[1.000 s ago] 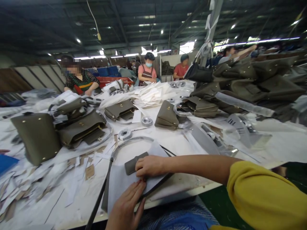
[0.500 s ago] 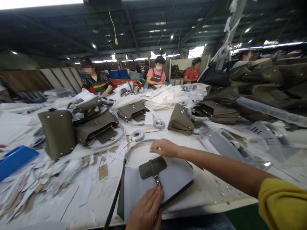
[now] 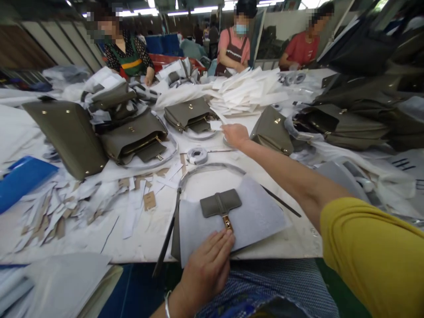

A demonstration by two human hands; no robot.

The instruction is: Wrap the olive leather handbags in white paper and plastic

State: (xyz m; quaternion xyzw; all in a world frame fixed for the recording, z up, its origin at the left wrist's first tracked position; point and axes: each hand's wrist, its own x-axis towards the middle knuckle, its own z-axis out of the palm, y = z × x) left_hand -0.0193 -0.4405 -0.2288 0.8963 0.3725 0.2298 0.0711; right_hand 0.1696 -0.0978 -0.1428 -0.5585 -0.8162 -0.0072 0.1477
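"Two hands, two places! Left hand [image 3: 212,260] nearest, fingers straight, together, tips at the gold clasp [image 3: 227,223]. Pinching?"

"Can't tell, its thumb's hidden. Olive handbag [image 3: 176,238] lies at the surface [image 3: 303,243]'s near edge, largely under a paper sheet [image 3: 261,212]."

"Long axis crosswise, right end angled away; clasp end nearest, wrapped handle [image 3: 212,167] arching far side."

"And the change: right hand [image 3: 236,134] has swung from beyond the flap tab [image 3: 221,202] out to a white card [image 3: 216,126], leaving the handbag to the left."

"Right fingers half-curled, at the card; whether they've gripped it, can't tell!"
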